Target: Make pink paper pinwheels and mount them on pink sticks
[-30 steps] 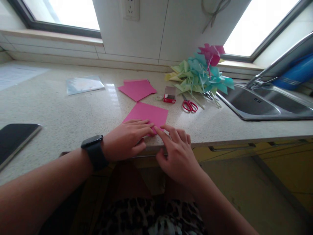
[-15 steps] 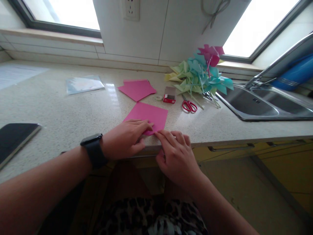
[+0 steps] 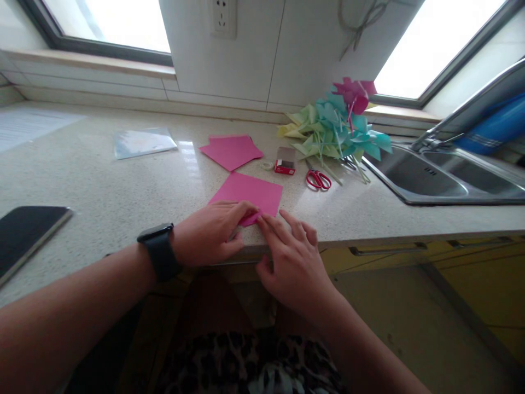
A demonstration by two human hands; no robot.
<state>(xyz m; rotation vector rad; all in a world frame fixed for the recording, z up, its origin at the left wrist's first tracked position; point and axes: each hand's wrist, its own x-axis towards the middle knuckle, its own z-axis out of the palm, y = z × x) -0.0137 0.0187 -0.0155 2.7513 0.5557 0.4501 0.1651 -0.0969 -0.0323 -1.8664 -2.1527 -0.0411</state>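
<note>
A square sheet of pink paper (image 3: 256, 189) lies near the counter's front edge, with a small fold at its near corner. My left hand (image 3: 211, 230), a black watch on its wrist, holds the paper down at that fold. Its fingers are bent and pressed together over the sheet, hiding the left corner. With fingers spread and thumb apart, my right hand (image 3: 291, 249) touches the near edge of the folded part with its fingertips. More pink paper sheets (image 3: 232, 151) lie just behind.
Red-handled scissors (image 3: 319, 179), a small red box (image 3: 285, 161) and a tape roll (image 3: 267, 165) sit behind the sheet. Paper pinwheels (image 3: 336, 126) are heaped beside the sink (image 3: 429, 200). At left are a clear plastic sleeve (image 3: 143, 143) and a dark flat device (image 3: 30, 235).
My right hand's fingers have spread and its fingertips have shifted slightly away from me along the paper's folded edge. The left hand stays on the paper, barely moved.
</note>
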